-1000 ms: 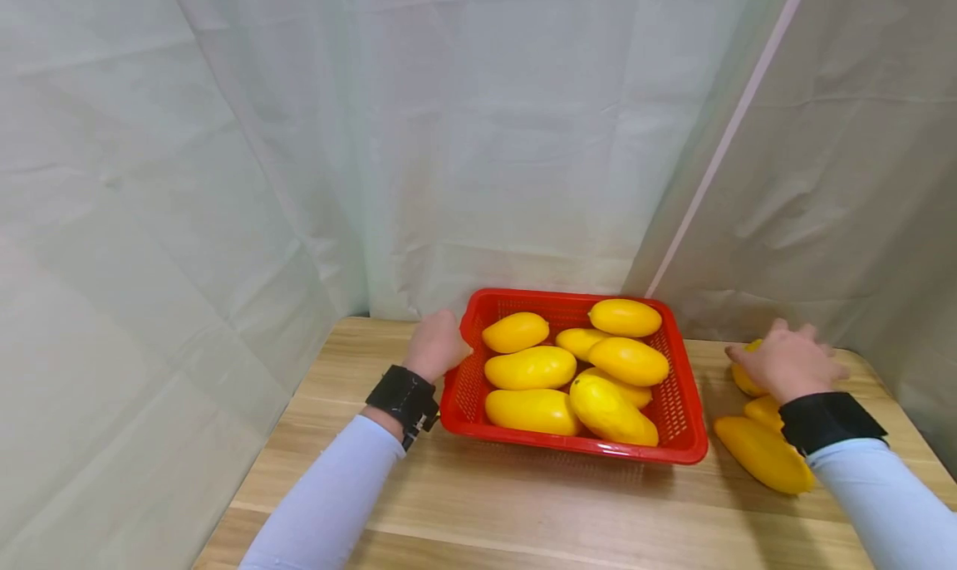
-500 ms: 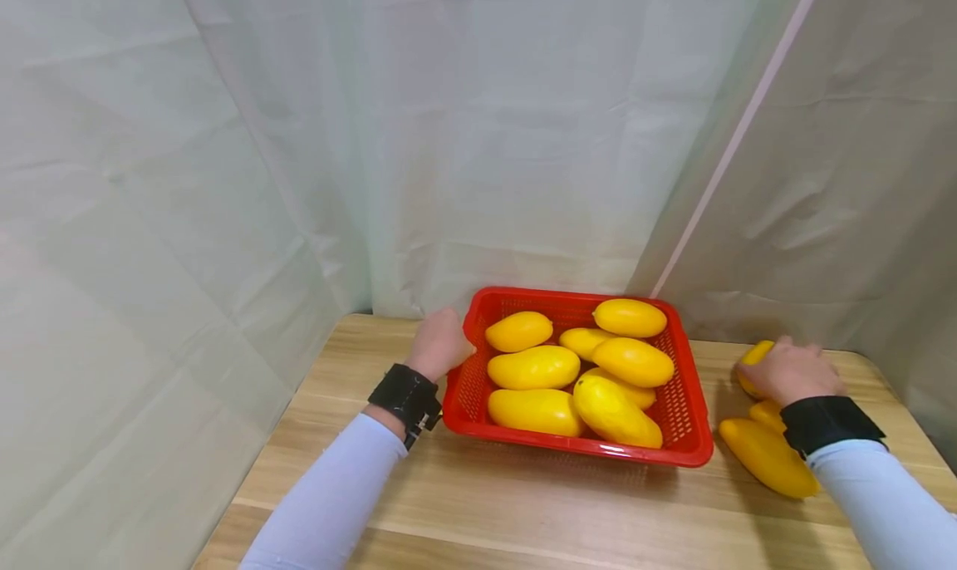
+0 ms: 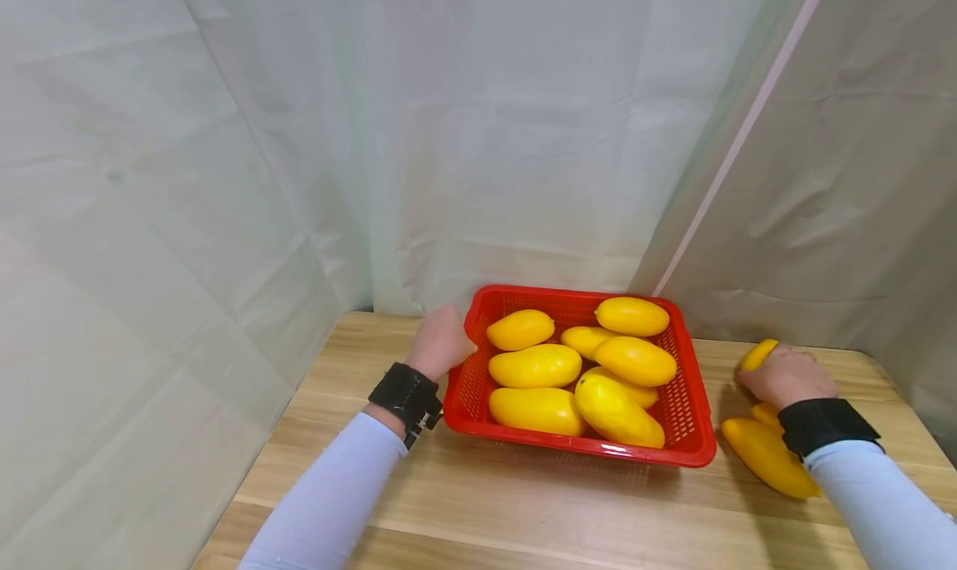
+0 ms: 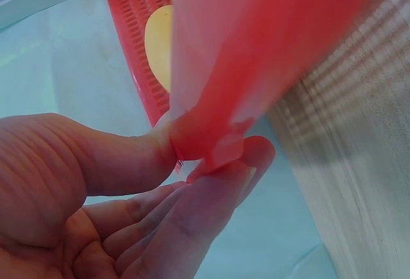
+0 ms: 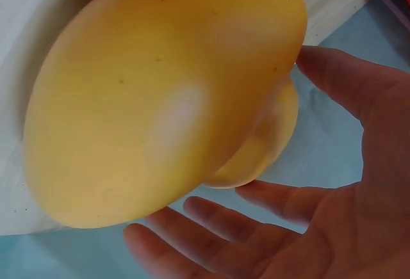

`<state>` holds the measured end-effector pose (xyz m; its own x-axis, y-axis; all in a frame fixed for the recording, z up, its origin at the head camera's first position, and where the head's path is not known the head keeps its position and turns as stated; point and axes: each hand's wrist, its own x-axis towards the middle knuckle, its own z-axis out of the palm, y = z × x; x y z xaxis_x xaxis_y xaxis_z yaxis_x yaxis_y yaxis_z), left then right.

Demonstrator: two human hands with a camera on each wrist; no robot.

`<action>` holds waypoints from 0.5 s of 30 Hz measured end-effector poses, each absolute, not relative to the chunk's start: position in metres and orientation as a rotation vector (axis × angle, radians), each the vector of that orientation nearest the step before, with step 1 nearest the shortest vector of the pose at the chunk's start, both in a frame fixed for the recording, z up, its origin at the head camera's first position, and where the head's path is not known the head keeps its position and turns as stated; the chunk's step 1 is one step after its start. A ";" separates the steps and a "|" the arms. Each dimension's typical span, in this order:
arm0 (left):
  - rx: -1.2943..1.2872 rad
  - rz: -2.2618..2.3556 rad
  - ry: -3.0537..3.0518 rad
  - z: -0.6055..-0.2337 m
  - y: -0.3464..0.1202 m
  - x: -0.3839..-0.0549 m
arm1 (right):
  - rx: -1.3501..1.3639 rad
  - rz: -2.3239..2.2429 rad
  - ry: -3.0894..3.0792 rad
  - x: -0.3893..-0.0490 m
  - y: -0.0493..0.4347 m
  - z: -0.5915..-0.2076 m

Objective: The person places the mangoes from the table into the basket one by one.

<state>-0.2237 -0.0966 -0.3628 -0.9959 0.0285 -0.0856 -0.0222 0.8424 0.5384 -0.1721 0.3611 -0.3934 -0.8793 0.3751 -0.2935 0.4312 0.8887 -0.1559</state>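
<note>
A red plastic basket [image 3: 576,445] filled with several yellow mangoes [image 3: 535,366] sits on the wooden table. My left hand [image 3: 439,344] holds its left rim; in the left wrist view the thumb and fingers pinch the red edge [image 4: 221,148]. To the basket's right, my right hand [image 3: 790,376] grips the farthest loose mango [image 3: 758,354], with thumb and fingers around it. That mango [image 5: 259,148] is partly hidden behind a larger, nearer mango [image 5: 160,100] in the right wrist view.
Two more loose mangoes lie near the right wrist: a large one [image 3: 770,458] in front and a partly covered one [image 3: 766,415] behind it. Pale curtains [image 3: 508,138] hang right behind the table [image 3: 493,512] and along its sides.
My right hand has come down from above the far mango, its spread fingers closing around it. That mango has tilted slightly. My left hand stays on the basket rim.
</note>
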 end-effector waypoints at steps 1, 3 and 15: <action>0.003 0.856 2.928 -0.363 -0.096 -0.224 | 0.603 -0.317 2.802 -0.173 0.361 -0.394; 0.002 0.849 2.928 -0.363 -0.096 -0.224 | 0.581 -0.320 2.814 -0.173 0.362 -0.395; -0.010 0.863 2.919 -0.363 -0.096 -0.224 | 0.487 -0.333 2.846 -0.182 0.363 -0.398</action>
